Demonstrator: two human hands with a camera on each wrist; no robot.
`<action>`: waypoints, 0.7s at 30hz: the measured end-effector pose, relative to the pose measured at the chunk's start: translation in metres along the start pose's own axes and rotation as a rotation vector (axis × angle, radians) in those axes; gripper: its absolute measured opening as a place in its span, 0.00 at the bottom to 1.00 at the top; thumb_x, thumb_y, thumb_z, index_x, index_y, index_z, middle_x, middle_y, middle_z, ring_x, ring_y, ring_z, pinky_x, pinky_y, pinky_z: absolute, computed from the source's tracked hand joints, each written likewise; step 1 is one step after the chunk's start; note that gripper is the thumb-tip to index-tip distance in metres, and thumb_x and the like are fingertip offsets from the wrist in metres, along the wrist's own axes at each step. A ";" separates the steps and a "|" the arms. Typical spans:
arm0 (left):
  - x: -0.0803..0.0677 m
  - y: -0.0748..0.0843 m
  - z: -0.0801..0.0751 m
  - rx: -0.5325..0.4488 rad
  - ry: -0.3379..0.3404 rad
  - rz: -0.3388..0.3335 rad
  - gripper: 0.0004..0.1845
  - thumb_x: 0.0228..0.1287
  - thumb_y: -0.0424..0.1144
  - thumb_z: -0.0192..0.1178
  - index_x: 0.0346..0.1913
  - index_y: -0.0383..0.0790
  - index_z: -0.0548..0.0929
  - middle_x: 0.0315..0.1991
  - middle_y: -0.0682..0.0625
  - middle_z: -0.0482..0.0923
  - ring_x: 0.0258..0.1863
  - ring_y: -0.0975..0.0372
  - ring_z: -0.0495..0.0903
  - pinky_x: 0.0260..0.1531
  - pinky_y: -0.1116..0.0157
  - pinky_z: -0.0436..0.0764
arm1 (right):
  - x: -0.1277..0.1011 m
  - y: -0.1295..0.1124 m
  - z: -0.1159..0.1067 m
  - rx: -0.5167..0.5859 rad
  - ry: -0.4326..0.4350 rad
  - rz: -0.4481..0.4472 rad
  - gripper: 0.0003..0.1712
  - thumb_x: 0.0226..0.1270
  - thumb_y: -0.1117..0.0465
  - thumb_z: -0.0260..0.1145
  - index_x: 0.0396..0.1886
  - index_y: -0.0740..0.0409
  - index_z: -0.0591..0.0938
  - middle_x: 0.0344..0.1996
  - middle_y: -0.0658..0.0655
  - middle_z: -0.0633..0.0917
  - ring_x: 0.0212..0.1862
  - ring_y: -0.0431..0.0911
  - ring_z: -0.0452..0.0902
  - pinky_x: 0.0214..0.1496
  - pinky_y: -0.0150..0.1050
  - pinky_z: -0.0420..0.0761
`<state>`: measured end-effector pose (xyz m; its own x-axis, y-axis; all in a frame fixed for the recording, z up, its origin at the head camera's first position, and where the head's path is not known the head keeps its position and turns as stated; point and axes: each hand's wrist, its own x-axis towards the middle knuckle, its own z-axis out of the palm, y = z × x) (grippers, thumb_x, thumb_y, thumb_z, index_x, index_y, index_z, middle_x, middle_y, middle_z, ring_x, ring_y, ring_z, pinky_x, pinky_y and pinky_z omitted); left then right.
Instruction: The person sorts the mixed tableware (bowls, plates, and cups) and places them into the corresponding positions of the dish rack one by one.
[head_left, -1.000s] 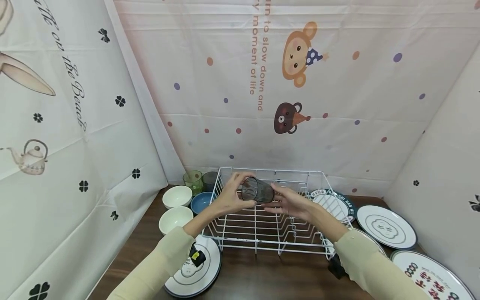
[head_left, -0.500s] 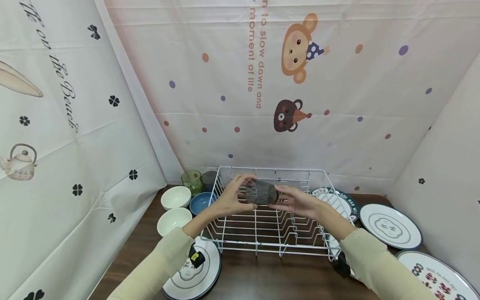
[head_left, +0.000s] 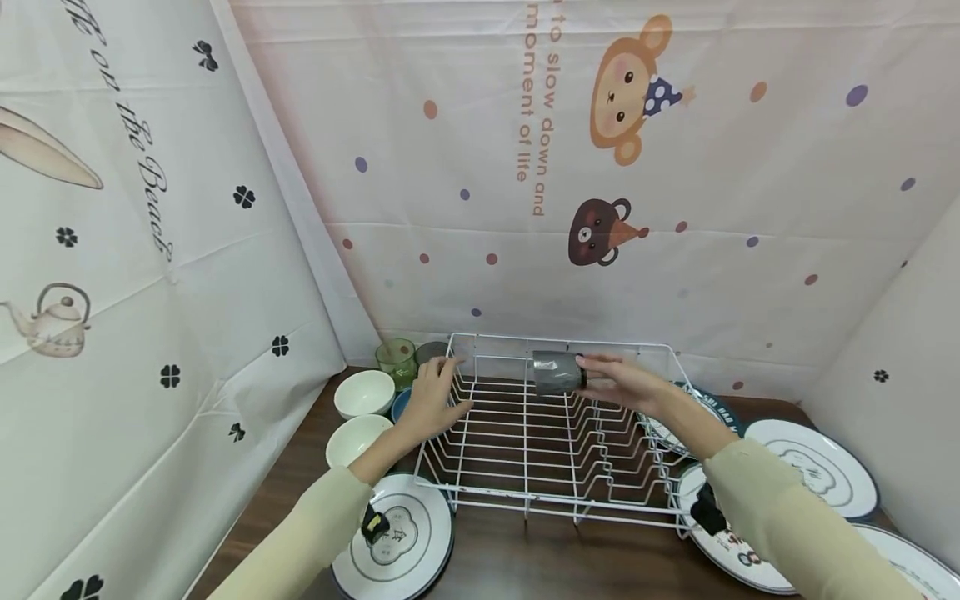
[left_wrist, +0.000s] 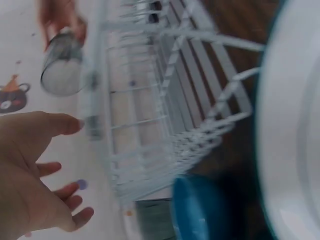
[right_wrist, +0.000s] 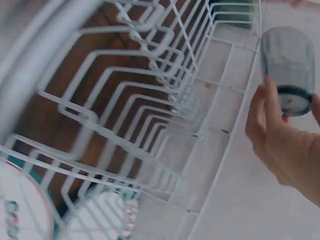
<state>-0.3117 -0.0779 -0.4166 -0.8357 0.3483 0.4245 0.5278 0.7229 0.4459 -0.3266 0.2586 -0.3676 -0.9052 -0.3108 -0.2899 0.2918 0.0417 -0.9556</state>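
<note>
My right hand (head_left: 618,383) pinches a dark grey glass (head_left: 557,372) by its base, holding it sideways above the white wire dish rack (head_left: 517,454). In the right wrist view, fingers and thumb sit on either side of the dark base of the glass (right_wrist: 289,65). The mouth of the glass points left, toward my left hand (head_left: 429,400). That hand hangs over the left end of the rack, fingers spread, holding nothing. In the left wrist view, the left hand (left_wrist: 35,170) is apart from the glass (left_wrist: 62,65).
Left of the rack stand a green glass (head_left: 397,360), another grey glass (head_left: 430,352), two pale bowls (head_left: 364,393) and a blue bowl (head_left: 401,403). Stacked plates (head_left: 397,542) lie at the front left. Several plates (head_left: 813,467) lie on the right. Printed cloth surrounds the table.
My left hand has let go of the glass and moved left. My right hand has carried the glass right, still sideways. The head view has shifted slightly.
</note>
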 end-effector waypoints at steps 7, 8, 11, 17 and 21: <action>-0.034 -0.010 0.019 0.090 -0.024 -0.035 0.37 0.57 0.37 0.73 0.68 0.30 0.70 0.63 0.28 0.66 0.64 0.36 0.64 0.56 0.34 0.71 | 0.021 -0.033 0.004 -0.354 0.127 -0.146 0.39 0.76 0.57 0.62 0.78 0.68 0.60 0.74 0.77 0.62 0.70 0.68 0.71 0.67 0.48 0.79; -0.038 -0.011 0.021 0.091 -0.017 -0.034 0.36 0.57 0.36 0.73 0.67 0.30 0.71 0.63 0.29 0.66 0.64 0.37 0.64 0.55 0.34 0.71 | 0.025 -0.036 0.006 -0.437 0.159 -0.179 0.37 0.74 0.57 0.64 0.76 0.69 0.64 0.72 0.77 0.67 0.67 0.68 0.75 0.64 0.48 0.81; -0.044 -0.012 0.029 0.075 0.033 -0.036 0.32 0.57 0.33 0.72 0.64 0.31 0.73 0.63 0.29 0.67 0.62 0.38 0.65 0.54 0.36 0.71 | 0.039 -0.041 0.009 -0.757 0.259 -0.290 0.32 0.69 0.57 0.70 0.67 0.69 0.76 0.60 0.76 0.80 0.56 0.65 0.83 0.55 0.48 0.85; -0.047 -0.015 0.035 0.078 0.137 -0.007 0.25 0.58 0.31 0.70 0.59 0.32 0.78 0.60 0.32 0.72 0.62 0.40 0.68 0.54 0.39 0.72 | 0.068 -0.031 0.017 -1.185 0.322 -0.490 0.27 0.58 0.59 0.76 0.54 0.69 0.85 0.50 0.70 0.88 0.51 0.63 0.84 0.52 0.55 0.83; -0.047 -0.016 0.035 0.063 0.133 -0.009 0.24 0.56 0.30 0.71 0.57 0.33 0.79 0.60 0.32 0.73 0.63 0.39 0.67 0.53 0.40 0.72 | 0.089 -0.017 0.018 -1.315 0.307 -0.503 0.25 0.54 0.59 0.79 0.51 0.67 0.87 0.48 0.70 0.88 0.52 0.65 0.84 0.54 0.55 0.83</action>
<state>-0.2859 -0.0846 -0.4713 -0.8104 0.2626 0.5237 0.5067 0.7629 0.4014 -0.4062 0.2137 -0.3762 -0.9032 -0.3501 0.2485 -0.4108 0.8728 -0.2636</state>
